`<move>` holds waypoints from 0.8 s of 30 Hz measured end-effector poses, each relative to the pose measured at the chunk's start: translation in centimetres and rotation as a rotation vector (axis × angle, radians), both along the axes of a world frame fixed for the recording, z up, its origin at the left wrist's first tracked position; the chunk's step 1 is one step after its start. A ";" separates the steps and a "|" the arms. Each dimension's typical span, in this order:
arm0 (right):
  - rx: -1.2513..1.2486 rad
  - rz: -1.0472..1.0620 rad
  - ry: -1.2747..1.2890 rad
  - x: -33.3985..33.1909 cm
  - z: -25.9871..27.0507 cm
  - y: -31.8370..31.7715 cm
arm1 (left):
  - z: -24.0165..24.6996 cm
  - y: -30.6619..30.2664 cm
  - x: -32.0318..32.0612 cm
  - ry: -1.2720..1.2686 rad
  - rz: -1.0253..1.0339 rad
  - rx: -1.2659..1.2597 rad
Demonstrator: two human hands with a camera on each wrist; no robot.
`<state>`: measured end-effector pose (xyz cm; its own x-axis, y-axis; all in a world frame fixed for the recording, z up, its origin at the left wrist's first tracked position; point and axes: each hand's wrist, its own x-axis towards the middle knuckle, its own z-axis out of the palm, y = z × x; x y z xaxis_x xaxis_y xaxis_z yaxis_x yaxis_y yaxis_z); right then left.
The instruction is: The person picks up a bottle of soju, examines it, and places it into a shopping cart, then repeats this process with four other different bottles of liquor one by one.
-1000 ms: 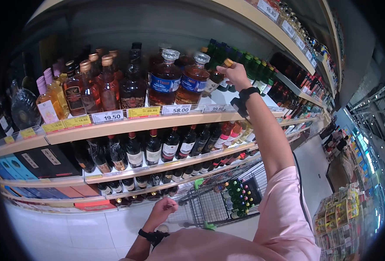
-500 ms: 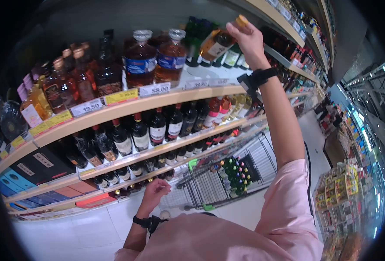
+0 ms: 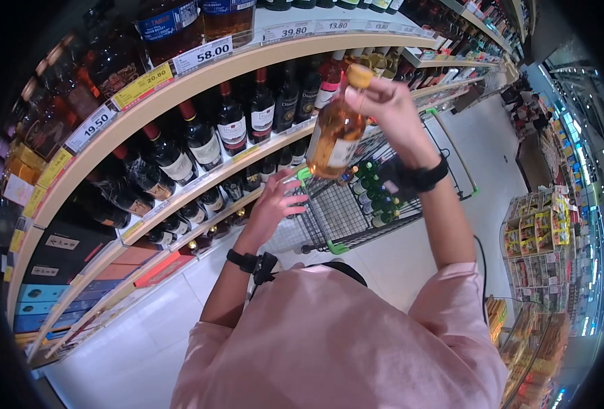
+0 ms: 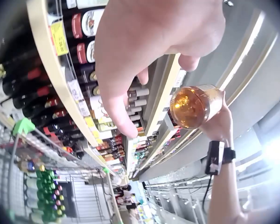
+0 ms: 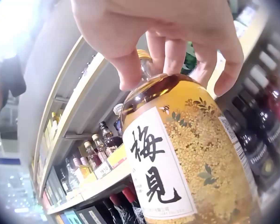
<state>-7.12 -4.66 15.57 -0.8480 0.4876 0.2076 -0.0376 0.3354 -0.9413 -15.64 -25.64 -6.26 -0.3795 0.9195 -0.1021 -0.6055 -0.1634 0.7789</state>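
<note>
The right hand (image 3: 392,112) grips an amber bottle (image 3: 336,140) by its neck, just under the yellow cap, and the bottle hangs tilted in front of the wine shelf. Seen from the right wrist, the bottle (image 5: 200,140) has a white label with black characters and a gold floral pattern; thumb and fingers of the right hand (image 5: 163,32) are round its neck. The left hand (image 3: 274,204) is raised lower and to the left of the bottle, fingers apart and slightly bent, touching nothing. In the left wrist view the bottle's base (image 4: 189,108) shows beyond the left hand (image 4: 144,46).
A shopping cart (image 3: 336,211) with green corners holds several green bottles (image 3: 373,191) below the hands. Shelves (image 3: 179,88) of wine and spirits with price tags curve along the left. A snack display (image 3: 537,232) stands at the right, across the tiled floor (image 3: 377,266).
The right hand has lifted the amber bottle off the upper shelf and brought it down and nearer the body. The left hand has risen toward it, and the view has tipped downward.
</note>
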 end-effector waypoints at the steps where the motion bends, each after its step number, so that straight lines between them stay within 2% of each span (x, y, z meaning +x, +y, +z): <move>1: -0.081 -0.014 -0.010 0.7 -1.8 -0.4 | -0.3 0.6 0.5 -0.100 -0.029 0.044; 6: -0.413 -0.119 0.063 2.9 -9.2 -1.5 | -1.5 2.2 2.2 -0.364 -0.199 0.156; 8: -0.428 -0.160 0.064 3.7 -11.8 -1.1 | -1.8 2.0 2.5 -0.305 -0.180 0.066; 13: -0.525 -0.204 -0.033 4.7 -16.7 -0.2 | -3.8 0.9 3.4 -0.366 -0.192 0.047; 20: -0.609 -0.205 0.027 3.0 -16.3 -1.2 | -2.8 -0.2 2.4 -0.401 -0.095 0.009; 24: -0.409 -0.200 -0.065 1.9 -16.5 -1.1 | -3.4 0.0 2.5 -0.289 -0.005 0.067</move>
<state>-5.23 -5.75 -0.93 -0.7337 0.6739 -0.0868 0.0541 -0.0693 -0.9961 -13.18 -25.66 -9.66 -0.3391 0.9297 -0.1440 -0.8014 -0.2053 0.5618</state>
